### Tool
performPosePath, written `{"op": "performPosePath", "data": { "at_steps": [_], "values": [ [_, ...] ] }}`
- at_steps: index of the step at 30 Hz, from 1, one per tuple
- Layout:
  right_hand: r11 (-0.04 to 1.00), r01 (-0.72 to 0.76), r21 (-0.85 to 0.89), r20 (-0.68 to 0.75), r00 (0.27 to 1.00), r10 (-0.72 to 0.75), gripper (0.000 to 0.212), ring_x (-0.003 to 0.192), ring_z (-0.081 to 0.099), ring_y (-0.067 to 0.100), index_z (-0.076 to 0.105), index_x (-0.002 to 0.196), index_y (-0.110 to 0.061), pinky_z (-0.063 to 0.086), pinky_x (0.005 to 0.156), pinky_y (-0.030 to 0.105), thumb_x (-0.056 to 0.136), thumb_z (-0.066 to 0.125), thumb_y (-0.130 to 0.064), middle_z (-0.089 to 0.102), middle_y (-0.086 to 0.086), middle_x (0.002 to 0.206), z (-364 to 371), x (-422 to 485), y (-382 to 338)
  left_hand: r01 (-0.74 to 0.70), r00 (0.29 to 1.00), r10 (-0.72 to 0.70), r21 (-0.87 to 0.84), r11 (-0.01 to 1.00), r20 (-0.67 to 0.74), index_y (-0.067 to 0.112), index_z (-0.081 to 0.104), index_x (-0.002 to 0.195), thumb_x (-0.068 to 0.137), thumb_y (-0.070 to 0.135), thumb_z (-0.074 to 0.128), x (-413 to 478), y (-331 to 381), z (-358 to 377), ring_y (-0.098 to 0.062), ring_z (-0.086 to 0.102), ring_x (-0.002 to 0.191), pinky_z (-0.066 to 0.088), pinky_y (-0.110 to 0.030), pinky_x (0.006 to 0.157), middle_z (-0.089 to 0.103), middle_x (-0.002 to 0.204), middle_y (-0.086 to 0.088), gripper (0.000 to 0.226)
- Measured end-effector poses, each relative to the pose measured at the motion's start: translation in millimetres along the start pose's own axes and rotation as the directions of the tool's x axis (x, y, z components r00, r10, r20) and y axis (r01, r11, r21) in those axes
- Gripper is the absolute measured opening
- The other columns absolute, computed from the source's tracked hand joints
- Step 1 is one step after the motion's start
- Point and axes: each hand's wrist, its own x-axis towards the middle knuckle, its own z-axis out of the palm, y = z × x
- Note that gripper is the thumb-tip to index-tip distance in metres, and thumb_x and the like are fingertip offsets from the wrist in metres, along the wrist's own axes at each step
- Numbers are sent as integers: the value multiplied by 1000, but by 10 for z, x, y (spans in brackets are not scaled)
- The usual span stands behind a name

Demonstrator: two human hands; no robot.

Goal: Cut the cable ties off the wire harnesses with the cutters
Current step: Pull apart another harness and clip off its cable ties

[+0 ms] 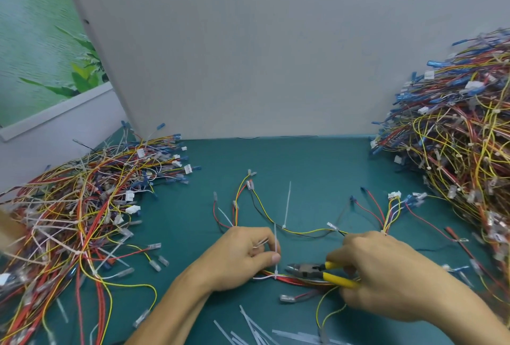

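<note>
A wire harness (300,231) of red, yellow, black and white wires lies spread across the green table in front of me. My left hand (242,256) pinches the upright tail of a white cable tie (275,251) that wraps the harness bundle (289,279). My right hand (380,270) grips the yellow-handled cutters (317,270). Their dark jaws point left, a short way right of the tie, just above the bundle. A second white cable tie (287,206) stands on the harness farther back.
A low pile of harnesses (82,206) covers the left of the table. A taller pile (455,129) rises at the right. Several cut tie strips (256,328) lie at the near edge. A grey partition (248,55) stands behind.
</note>
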Motion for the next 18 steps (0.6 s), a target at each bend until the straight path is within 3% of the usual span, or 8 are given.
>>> {"op": "performPosePath", "data": {
  "at_steps": [4, 10, 18],
  "values": [
    [1000, 15, -23, -15, 1000, -15, 19, 89, 55, 20, 49, 83, -28, 38, 64, 31, 72, 48, -44, 52, -6, 91, 34, 35, -53, 8, 1000, -8, -47, 999, 5, 33, 59, 74, 88, 21, 64, -9, 3, -18, -7, 30, 51, 28, -18, 52, 33, 47, 10, 19],
    [999, 5, -41, -52, 999, -7, 21, 86, 50, 21, 50, 89, -28, 39, 67, 31, 74, 48, -43, 50, -6, 92, 55, 57, -85, 11, 1000, -11, -69, 998, 3, 30, 59, 74, 88, 20, 64, -25, 21, -30, -6, 29, 50, 28, -19, 51, 33, 47, 11, 18],
    [999, 18, -50, -30, 999, -20, 14, 79, 38, 19, 46, 86, -35, 31, 58, 31, 77, 46, -45, 45, -7, 91, 78, 65, -137, 16, 1000, -16, -75, 997, -3, 28, 60, 75, 88, 20, 64, -31, 26, -27, -7, 28, 50, 27, -19, 51, 31, 47, 10, 16]
  ]
}}
